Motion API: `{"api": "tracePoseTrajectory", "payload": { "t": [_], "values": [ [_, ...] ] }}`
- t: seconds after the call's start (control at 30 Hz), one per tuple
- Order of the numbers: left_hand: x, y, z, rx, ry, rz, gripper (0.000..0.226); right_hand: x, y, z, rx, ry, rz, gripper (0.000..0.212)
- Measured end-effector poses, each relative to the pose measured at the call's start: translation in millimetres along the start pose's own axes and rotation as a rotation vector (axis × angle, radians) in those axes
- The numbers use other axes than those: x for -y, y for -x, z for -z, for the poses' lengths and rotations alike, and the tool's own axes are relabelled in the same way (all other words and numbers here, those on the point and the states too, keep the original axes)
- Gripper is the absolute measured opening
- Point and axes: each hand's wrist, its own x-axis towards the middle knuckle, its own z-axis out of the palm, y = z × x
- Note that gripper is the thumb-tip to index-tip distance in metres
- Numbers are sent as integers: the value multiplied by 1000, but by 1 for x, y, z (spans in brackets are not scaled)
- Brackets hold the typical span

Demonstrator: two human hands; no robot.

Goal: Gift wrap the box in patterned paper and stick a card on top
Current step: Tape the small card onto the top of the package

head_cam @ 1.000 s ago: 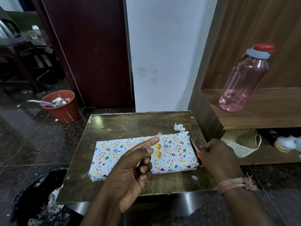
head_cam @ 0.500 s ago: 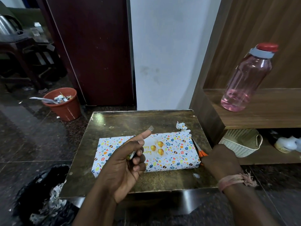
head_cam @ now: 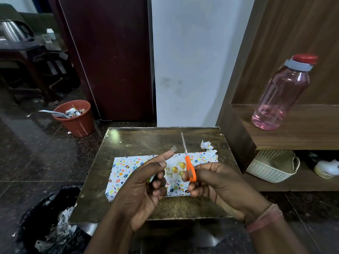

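Observation:
The box wrapped in patterned paper lies flat on a small dark table. A white card with gold balloons rests on its top, partly hidden by my hands. My left hand hovers above the box, curled around a small tape roll, with a clear strip of tape stuck to its raised forefinger. My right hand grips orange-handled scissors whose blades point up and away, just right of the tape strip.
A paper scrap lies at the table's back right. A pink water bottle stands on the wooden shelf to the right, a white basket below it. An orange bin and a black rubbish bag sit on the floor at left.
My right hand has picked the scissors up from the table beside the box and brought them up next to the tape. My left hand has stayed raised with the strip.

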Motion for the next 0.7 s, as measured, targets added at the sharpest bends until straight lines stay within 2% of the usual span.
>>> {"api": "tracePoseTrajectory", "payload": {
  "t": [0.07, 0.17, 0.27, 0.43, 0.7],
  "values": [
    [0, 0, 0, -15, 24, 4, 42, -7, 0, -2, 83, 13, -84, 15],
    [0, -1, 2, -17, 60, 4, 40, -12, 2, 3, 271, 34, -193, 33],
    [0, -2, 4, -12, 77, 10, 44, -13, 3, 7, 388, 66, -250, 35],
    [0, -1, 6, 26, 90, 20, 60, -13, 0, 4, 428, 72, -237, 30],
    [3, -1, 7, 62, 90, 49, 60, -18, -4, 7, 428, 57, -211, 33]
  ]
}}
